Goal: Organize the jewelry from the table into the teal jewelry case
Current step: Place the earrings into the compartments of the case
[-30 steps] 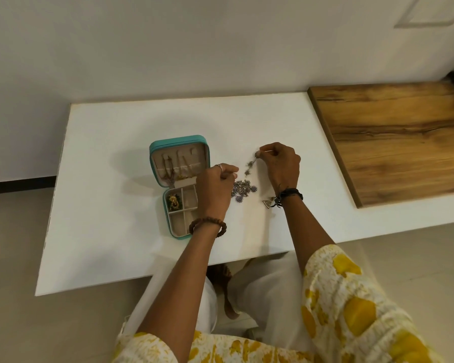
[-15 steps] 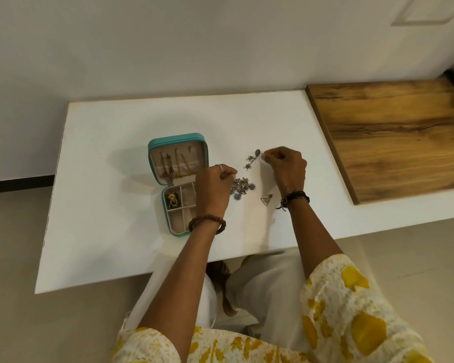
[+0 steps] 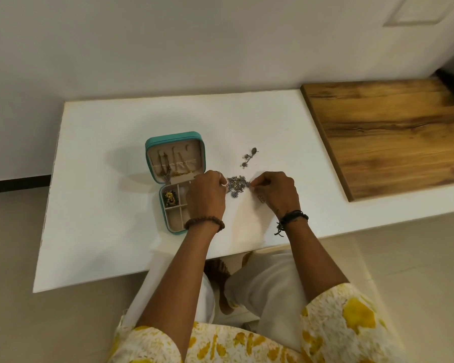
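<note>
The teal jewelry case (image 3: 152, 158) lies open on the white table (image 3: 102, 218), chains hanging in its lid and a gold-green piece (image 3: 170, 199) in one tray compartment. A silver-blue floral necklace (image 3: 237, 185) lies bunched just right of the case. My left hand (image 3: 206, 197) pinches its left side and covers part of the tray. My right hand (image 3: 278, 192) pinches its right side. A length of small silver flower pieces (image 3: 249, 157) lies loose beyond the bunch. A small triangular earring (image 3: 261, 198) peeks out beside my right hand.
A wooden board (image 3: 393, 137) lies on the right end of the table, against the wall. The table's front edge runs just below my wrists; my knees and feet show under it.
My right hand let go of the strand end it held up at the back, leaving it on the table, and came down to the right side of the bunched necklace. My left hand stayed put.
</note>
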The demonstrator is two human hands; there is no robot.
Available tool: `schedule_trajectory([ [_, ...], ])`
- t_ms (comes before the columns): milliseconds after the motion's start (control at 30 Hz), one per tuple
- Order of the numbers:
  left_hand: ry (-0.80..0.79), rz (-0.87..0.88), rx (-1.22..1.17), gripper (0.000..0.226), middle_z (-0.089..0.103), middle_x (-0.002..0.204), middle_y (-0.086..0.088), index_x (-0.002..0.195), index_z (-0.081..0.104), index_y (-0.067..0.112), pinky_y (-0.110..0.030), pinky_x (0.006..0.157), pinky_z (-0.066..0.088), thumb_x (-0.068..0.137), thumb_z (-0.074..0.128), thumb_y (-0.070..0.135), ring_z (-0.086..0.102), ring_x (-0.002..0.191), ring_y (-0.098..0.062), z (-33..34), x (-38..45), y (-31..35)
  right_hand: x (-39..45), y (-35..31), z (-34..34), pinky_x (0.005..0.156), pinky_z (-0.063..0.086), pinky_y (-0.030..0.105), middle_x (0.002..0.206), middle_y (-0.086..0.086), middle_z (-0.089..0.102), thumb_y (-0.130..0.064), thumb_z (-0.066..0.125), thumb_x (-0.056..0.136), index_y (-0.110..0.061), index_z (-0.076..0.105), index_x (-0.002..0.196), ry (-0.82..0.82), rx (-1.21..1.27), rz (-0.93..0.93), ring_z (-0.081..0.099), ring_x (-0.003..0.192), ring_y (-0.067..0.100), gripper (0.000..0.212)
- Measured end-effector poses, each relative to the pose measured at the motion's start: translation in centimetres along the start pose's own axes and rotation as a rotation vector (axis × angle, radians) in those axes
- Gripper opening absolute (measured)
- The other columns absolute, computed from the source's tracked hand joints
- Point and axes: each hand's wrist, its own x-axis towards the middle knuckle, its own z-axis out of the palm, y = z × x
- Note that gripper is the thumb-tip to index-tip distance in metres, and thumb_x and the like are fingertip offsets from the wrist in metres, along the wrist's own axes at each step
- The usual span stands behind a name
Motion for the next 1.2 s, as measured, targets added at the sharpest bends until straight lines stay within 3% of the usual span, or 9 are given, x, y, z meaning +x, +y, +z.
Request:
schedule_trajectory([
  [300,0.007,0.018,0.021,0.016,0.070,0.101,-0.008,0.095,0.070,0.013,-0.037,0.079,0.052,0.087,0.057,0.008,0.063,0.095,-0.026,0.1,0.0,0.0,-1.5,-1.8,1.6,0.065,0.036,0.026,0.092,-0.003,0.069,-0.029,0.070,0.077,-0.024,0.062,0.078,-0.086,-0.187,-0.128,0.059,0.089,0.018,0.009],
  [467,0.033,0.004,-0.028,0.018,0.070,0.102,-0.009,0.096,0.070,0.012,-0.035,0.078,0.053,0.088,0.055,0.007,0.065,0.093,-0.025,-0.2,0.2,-0.1,-1.3,-1.9,2.1,0.067,0.043,0.029,0.092,0.004,0.070,-0.021,0.062,0.081,-0.018,0.072,0.085,-0.067,-0.302,-0.126,0.061,0.090,0.024,0.011],
  [567,0.032,0.009,-0.039,0.018,0.070,0.103,-0.007,0.098,0.070,0.013,-0.030,0.075,0.050,0.089,0.055,0.009,0.065,0.094,-0.023,-0.6,0.1,0.0,-1.0,-1.7,0.9,0.068,0.047,0.026,0.083,-0.001,0.071,-0.019,0.066,0.080,-0.016,0.074,0.076,-0.049,-0.009,-0.076,0.062,0.078,0.010,0.009],
  [633,0.019,0.045,-0.096,0.017,0.070,0.104,-0.006,0.098,0.071,0.013,-0.025,0.074,0.047,0.089,0.056,0.011,0.064,0.095,-0.021,-0.8,0.0,0.2,-1.2,-1.8,-0.4,0.059,0.044,0.013,0.077,-0.001,0.070,-0.019,0.070,0.080,-0.012,0.075,0.078,-0.086,0.279,-0.051,0.058,0.063,-0.006,0.009],
  [733,-0.064,0.110,-0.355,0.017,0.071,0.099,-0.004,0.099,0.071,0.011,-0.020,0.070,0.048,0.087,0.058,0.011,0.065,0.091,-0.010,-1.2,0.2,0.8,-1.4,-2.1,-2.1,0.050,0.035,0.014,0.074,-0.004,0.067,-0.021,0.067,0.083,-0.011,0.073,0.086,-0.176,0.504,0.043,0.046,0.050,-0.001,0.012],
  [833,-0.193,0.090,-0.617,0.019,0.065,0.087,0.002,0.102,0.068,0.015,-0.005,0.048,0.039,0.087,0.058,0.009,0.057,0.064,0.015,-1.6,0.2,1.4,-1.2,-2.2,-2.7,0.054,0.032,0.019,0.076,-0.004,0.063,-0.024,0.065,0.085,-0.013,0.071,0.091,-0.213,0.566,0.107,0.037,0.059,0.008,0.014],
  [933,-0.263,0.027,-0.725,0.018,0.066,0.080,0.007,0.102,0.064,0.019,-0.005,0.043,0.036,0.087,0.058,0.010,0.054,0.055,0.015,-1.8,0.0,1.7,-0.9,-2.6,-3.0,0.052,0.031,0.018,0.077,-0.005,0.060,-0.027,0.064,0.086,-0.016,0.071,0.091,-0.209,0.617,0.133,0.035,0.061,0.009,0.014],
  [1033,-0.267,0.009,-0.802,0.014,0.065,0.055,0.023,0.097,0.066,0.012,-0.002,0.044,0.034,0.086,0.058,0.008,0.056,0.052,0.013,-2.0,0.0,2.1,-0.6,-2.9,-3.1,0.051,0.030,0.018,0.077,-0.007,0.058,-0.027,0.063,0.086,-0.020,0.068,0.082,-0.219,0.668,0.166,0.034,0.060,0.008,0.010],
  [1200,-0.243,-0.021,-0.856,0.011,0.063,0.050,0.019,0.093,0.066,0.004,0.000,0.045,0.034,0.085,0.060,0.009,0.054,0.049,0.013,-2.2,-0.1,2.4,-0.4,-3.2,-2.7,0.047,0.033,0.014,0.077,-0.009,0.059,-0.031,0.062,0.087,-0.020,0.069,0.085,-0.256,0.670,0.157,0.036,0.060,0.008,0.013],
])
